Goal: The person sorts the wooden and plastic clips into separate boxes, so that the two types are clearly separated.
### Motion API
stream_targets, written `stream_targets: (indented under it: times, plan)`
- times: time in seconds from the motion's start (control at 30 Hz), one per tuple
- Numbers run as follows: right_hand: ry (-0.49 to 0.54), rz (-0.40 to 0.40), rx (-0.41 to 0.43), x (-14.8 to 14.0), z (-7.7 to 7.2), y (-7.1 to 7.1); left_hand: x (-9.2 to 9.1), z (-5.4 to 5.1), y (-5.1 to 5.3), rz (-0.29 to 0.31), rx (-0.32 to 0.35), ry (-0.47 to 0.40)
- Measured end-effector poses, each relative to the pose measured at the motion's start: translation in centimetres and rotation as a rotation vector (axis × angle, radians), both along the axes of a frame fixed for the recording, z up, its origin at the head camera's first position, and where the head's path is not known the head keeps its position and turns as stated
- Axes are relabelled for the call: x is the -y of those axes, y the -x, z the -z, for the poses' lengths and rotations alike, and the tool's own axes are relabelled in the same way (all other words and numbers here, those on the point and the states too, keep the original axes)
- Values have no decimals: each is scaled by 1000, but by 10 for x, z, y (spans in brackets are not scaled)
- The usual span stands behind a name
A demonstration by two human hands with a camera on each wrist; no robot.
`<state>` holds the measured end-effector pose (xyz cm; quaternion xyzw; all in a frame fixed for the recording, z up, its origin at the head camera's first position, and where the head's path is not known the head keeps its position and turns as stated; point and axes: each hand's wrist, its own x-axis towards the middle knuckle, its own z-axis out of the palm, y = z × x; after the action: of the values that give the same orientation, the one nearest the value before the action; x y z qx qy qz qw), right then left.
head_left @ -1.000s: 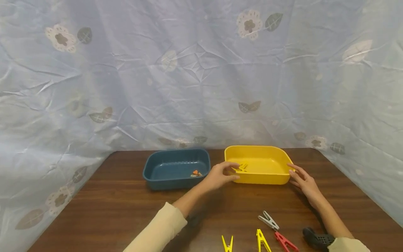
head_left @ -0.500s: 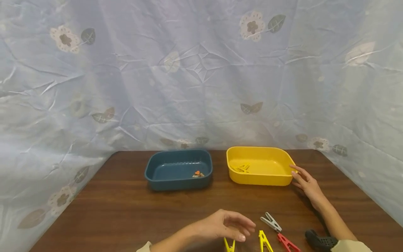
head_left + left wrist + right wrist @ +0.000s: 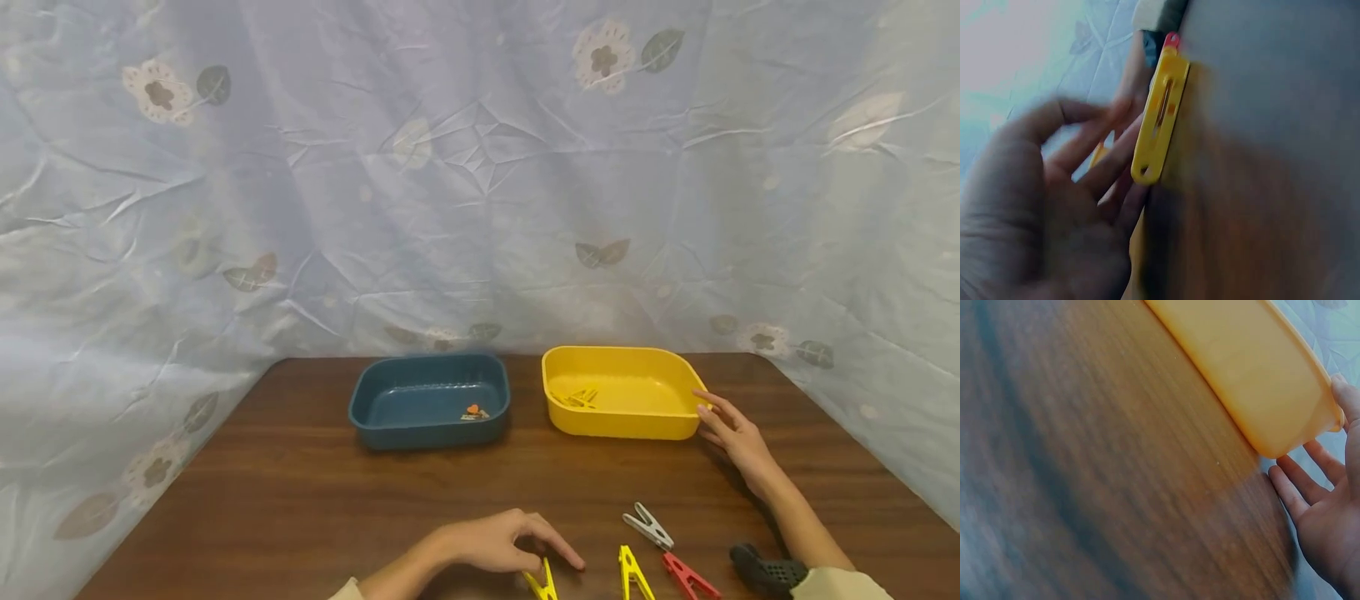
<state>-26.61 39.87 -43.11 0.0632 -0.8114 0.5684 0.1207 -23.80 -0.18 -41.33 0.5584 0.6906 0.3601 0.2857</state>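
Observation:
Low at the table's front, my left hand (image 3: 498, 542) reaches over a yellow clothespin (image 3: 546, 583), thumb and fingers spread around it. Part of that clothespin is hidden by the hand; no firm pinch shows. In the left wrist view, the blurred fingers (image 3: 1100, 178) lie beside a yellow clothespin (image 3: 1160, 119), with a red one behind it. My right hand (image 3: 742, 450) rests its fingertips against the right end of the yellow tray (image 3: 622, 425), thumb near the rim. Several yellow clothespins (image 3: 577, 399) lie in the tray's left corner.
A dark blue tray (image 3: 427, 435) with small orange and pale items (image 3: 474, 412) stands left of the yellow one. Right of my left hand lie another yellow clothespin (image 3: 633, 575), a grey one (image 3: 649, 527) and a red one (image 3: 688, 577). A black object (image 3: 763, 571) sits by the right wrist.
My left hand has come from the yellow tray's left corner back to the front clothespin, which now tilts slightly differently. The right hand stays at the tray.

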Motion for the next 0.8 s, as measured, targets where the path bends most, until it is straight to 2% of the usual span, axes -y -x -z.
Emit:
stream_targets:
  times: [0.1,0.2,0.3,0.4,0.53,0.63,0.8]
  plan:
    - [6,-6,1,2,2,0,4,0,3,59,-44,23]
    - [4,-2,-8,2,1,0,4,0,6,136,-171,3]
    - [7,-2,-20,1,0,2,2,-1,6,142,-326,-36]
    - [16,-2,-21,1,0,3,1,-2,5,108,-388,-48]
    - [17,1,-7,1,0,2,3,-1,5,57,-408,-27]
    - [14,6,-4,2,-1,1,8,-2,9,16,-413,-1]
    - [6,16,-9,1,0,0,16,-1,17,-6,-347,28]
